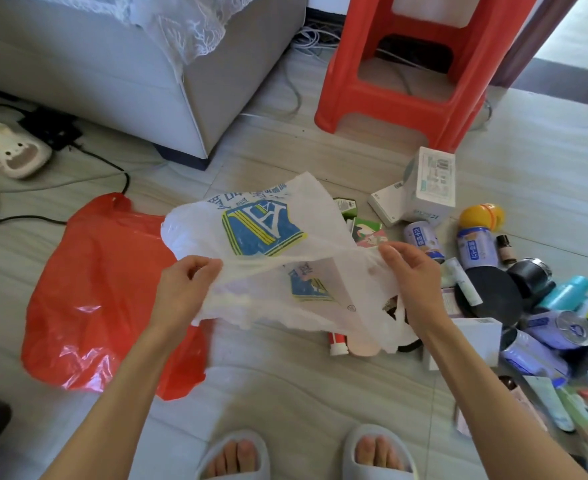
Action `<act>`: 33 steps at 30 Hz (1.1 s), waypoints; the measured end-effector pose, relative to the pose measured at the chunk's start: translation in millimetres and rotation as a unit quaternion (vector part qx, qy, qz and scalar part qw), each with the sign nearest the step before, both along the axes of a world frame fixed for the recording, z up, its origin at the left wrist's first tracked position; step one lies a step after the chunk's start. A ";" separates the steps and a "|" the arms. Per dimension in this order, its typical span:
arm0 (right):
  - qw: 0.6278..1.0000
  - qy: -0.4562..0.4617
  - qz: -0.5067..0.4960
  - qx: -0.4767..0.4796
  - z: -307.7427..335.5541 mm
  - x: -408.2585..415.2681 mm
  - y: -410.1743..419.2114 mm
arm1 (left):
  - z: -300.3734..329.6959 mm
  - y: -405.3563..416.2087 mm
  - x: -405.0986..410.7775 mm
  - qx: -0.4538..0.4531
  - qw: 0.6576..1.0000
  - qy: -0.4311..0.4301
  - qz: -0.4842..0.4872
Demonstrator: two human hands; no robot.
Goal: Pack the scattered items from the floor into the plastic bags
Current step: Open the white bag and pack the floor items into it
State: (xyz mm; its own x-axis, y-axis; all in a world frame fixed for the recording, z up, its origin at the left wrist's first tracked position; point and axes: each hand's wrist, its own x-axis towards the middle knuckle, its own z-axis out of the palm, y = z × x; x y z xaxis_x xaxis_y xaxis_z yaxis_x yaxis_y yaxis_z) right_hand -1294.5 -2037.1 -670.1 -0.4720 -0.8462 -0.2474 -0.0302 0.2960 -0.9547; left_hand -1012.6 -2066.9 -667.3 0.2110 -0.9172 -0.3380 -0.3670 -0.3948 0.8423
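A white plastic bag (261, 233) with a blue and yellow logo hangs in the air above the floor. My left hand (181, 289) pinches its left edge and my right hand (413, 278) grips its right edge, stretching the plastic between them. A red plastic bag (102, 289) lies flat on the floor to the left, under my left arm. Scattered items lie at the right: white boxes (427, 185), purple cans (476, 247), a yellow ball (481, 216), a black round lid (489, 296), a teal bottle (569, 292) and tubes. The white bag hides some items beneath it.
A red plastic stool (410, 64) stands at the back, right of a grey sofa (112, 71). Cables (112, 168) and a slipper (8, 147) lie at the left. My two feet in grey slippers (306, 455) are at the bottom edge.
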 end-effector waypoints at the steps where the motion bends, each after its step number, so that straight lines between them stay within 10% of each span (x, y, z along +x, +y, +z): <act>1: 1.000 -0.008 -0.017 0.007 -0.2 -4.1 -1.2 | 1.2 1.8 2.1 -0.026 0.997 -0.050 -0.056; 5: 0.998 0.007 -0.053 0.018 -2.7 -16.1 -4.9 | 2.8 7.2 6.7 -0.058 0.971 -0.138 -0.185; 10: 0.998 -0.012 -0.053 0.014 -2.2 -15.0 -7.0 | 0.8 10.3 -0.4 -0.087 0.975 -0.173 -0.105; 15: 0.998 -0.015 -0.054 0.001 -1.8 -3.6 -8.6 | -5.2 8.1 -9.2 -0.024 0.988 0.107 0.105; 23: 0.981 0.190 -0.017 -0.038 -12.9 -12.9 -2.6 | 11.1 -5.5 0.7 0.235 0.854 0.447 0.124; 33: 0.974 0.213 0.049 0.054 -21.1 -41.9 5.7 | 10.2 -2.1 8.5 0.112 0.969 0.049 -0.213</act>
State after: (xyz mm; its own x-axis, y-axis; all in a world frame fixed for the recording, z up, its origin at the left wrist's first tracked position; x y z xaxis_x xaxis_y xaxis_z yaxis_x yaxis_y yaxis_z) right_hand -1336.4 -2031.4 -691.2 -0.4689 -0.8726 -0.1365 -0.4510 0.3694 -0.8125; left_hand -1004.1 -2069.1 -657.1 -0.2138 -0.8158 -0.5373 -0.4595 -0.4014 0.7923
